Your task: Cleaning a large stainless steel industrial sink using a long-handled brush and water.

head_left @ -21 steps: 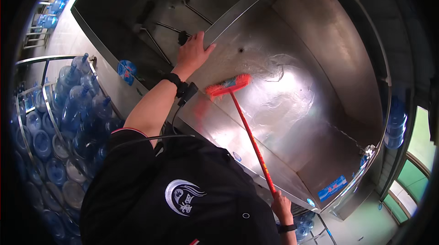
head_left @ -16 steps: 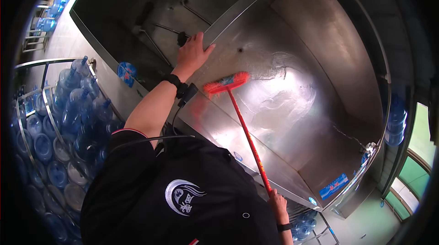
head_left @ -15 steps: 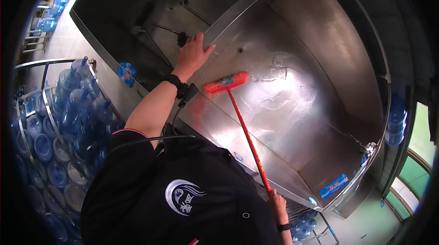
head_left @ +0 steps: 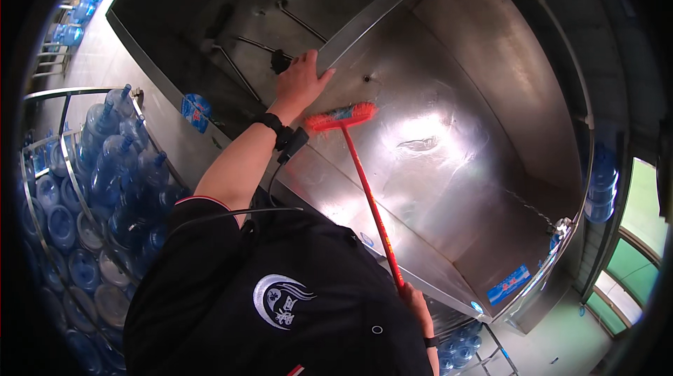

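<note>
A long-handled red scrub brush (head_left: 362, 176) reaches down into a wide stainless steel tank (head_left: 491, 186). Its bristle head (head_left: 342, 116) rests on the wet metal bottom, close to the divider. My right hand (head_left: 416, 304), at the tank's near edge, is closed around the upper part of the red handle. My left hand (head_left: 300, 85) grips the top rim of the metal divider (head_left: 378, 11), fingers on the far side and thumb apart on the near side. A black strap with a small dark device sits on my left wrist.
Left of the divider is a darker compartment with metal pipes (head_left: 238, 71). Many clear blue water jugs (head_left: 105, 186) are piled in a metal-railed rack at the left. Water runs from a fitting (head_left: 563, 225) on the tank's right rim. More jugs (head_left: 459, 348) stand lower right.
The brush head has slid slightly left and toward the far side. My right hand has moved up and left with the handle. My left hand stays on the divider.
</note>
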The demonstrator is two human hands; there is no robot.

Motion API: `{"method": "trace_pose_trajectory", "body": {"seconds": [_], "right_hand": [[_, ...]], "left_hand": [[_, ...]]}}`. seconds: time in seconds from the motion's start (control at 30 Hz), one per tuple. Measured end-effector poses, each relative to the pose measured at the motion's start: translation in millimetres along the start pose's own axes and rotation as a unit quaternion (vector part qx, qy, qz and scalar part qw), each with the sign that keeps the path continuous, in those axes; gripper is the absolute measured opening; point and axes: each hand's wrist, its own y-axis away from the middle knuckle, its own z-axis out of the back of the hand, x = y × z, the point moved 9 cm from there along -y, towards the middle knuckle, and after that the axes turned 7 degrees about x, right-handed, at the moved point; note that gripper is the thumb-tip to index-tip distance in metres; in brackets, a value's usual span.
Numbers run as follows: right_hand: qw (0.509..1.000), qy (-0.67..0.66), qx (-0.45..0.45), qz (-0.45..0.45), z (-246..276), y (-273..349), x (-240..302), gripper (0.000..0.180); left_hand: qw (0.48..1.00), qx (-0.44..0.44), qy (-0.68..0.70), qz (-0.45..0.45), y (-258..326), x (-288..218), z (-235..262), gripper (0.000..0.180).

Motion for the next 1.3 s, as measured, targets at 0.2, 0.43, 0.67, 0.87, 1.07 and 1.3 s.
{"method": "trace_pose_trajectory", "body": {"seconds": [0.2, 0.43, 0.67, 0.87, 1.07, 1.3], "right_hand": [[0.998, 0.044, -0.038, -0.037, -5.6, -12.1, -3.8, 0.029], [0.996, 0.032, -0.079, -0.012, 11.3, -23.7, 8.6, 0.03], [0.994, 0.019, -0.107, -0.016, 26.5, -33.6, 10.5, 0.03], [0.992, 0.013, -0.127, -0.015, 30.2, -50.5, 9.7, 0.033], [0.985, 0.014, -0.169, -0.039, 39.5, -64.4, 18.9, 0.031], [0.982, -0.039, -0.178, -0.053, 39.4, -70.3, 34.4, 0.027]], "left_hand": [[1.0, -0.014, 0.016, -0.019, 1.4, -1.3, 1.5, 0.047], [1.0, -0.006, 0.009, -0.016, 1.3, -1.5, 1.7, 0.044], [1.0, -0.004, 0.008, -0.015, 1.0, -0.5, 1.4, 0.044], [1.0, -0.008, 0.004, -0.019, -0.2, -0.8, 0.5, 0.045], [0.999, -0.025, 0.008, -0.03, 0.9, -1.5, 1.8, 0.047], [0.999, -0.023, 0.012, -0.023, 1.5, -1.1, 2.7, 0.046]]}}
